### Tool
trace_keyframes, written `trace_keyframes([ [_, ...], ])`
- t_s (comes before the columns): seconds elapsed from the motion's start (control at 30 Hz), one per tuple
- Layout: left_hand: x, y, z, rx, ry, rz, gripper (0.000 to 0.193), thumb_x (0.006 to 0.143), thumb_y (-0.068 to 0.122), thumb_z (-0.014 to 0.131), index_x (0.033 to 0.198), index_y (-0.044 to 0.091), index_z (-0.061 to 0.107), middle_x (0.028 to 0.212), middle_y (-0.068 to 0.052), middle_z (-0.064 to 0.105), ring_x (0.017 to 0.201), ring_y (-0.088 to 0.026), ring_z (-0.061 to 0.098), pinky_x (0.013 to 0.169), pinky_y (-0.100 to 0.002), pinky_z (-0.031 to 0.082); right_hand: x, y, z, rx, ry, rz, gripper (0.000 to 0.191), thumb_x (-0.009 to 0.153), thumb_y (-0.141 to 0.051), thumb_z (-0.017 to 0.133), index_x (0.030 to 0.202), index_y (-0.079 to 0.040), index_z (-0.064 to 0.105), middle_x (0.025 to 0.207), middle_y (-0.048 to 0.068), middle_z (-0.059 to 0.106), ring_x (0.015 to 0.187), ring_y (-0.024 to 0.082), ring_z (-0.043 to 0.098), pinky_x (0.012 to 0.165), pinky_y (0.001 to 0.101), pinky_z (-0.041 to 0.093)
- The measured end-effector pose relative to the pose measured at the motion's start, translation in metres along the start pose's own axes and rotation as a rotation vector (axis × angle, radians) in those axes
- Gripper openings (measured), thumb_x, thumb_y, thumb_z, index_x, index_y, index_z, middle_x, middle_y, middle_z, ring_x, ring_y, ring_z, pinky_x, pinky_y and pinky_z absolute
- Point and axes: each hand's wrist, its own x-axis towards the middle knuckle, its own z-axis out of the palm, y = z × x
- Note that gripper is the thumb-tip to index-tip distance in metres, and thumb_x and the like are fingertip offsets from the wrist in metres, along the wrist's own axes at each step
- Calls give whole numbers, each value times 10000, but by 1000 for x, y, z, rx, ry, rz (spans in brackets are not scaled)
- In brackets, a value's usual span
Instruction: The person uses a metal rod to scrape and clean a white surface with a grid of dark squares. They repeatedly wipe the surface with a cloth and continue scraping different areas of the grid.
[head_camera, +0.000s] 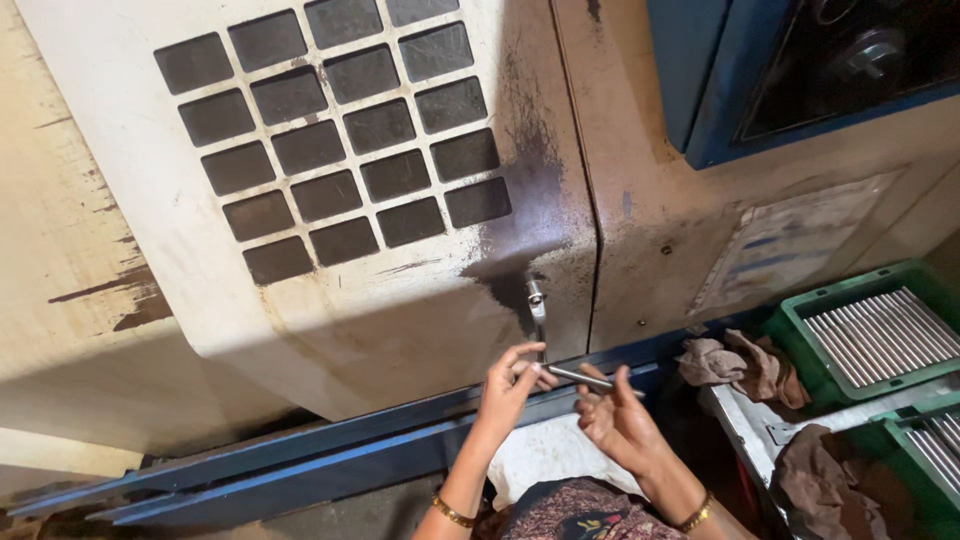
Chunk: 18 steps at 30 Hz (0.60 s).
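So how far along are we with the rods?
Done, it seems: a green crate at the right already holds a full row of metal rods. In hand: one thin rod held between the left hand and right hand, close to the small fitting on the machine panel. Left: a second crate also holds rods; finished or waiting, I cannot tell.

At right I see a grey metal bench (745, 425) carrying two green crates (795, 330) of steel rods (880, 338), side by side, with crumpled brown rags (735, 362) lying on the bench just beside them.
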Motion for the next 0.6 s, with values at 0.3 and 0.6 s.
trace_keyframes([
  [0.3, 50, 82, 5, 699, 170, 639, 210, 944, 68, 641, 1129, 120, 727, 1054, -66, 743, 1017, -281, 661, 926, -408, 508, 10, -79, 37, -236, -211, -347, 400, 1080, -434, 625, 1231, -64, 620, 943, 107, 641, 884, 246, 625, 698, 331, 529],
  [0.6, 113, 154, -19, 987, 314, 818, 241, 909, 76, 656, 1140, 109, 715, 1264, -87, 696, 1322, -307, 577, 1128, -469, 401, 51, -111, 203, -1350, -391, -1222, 439, 1088, -369, 652, 1344, -13, 650, 1111, 147, 728, 987, 227, 691, 891, 344, 574],
])
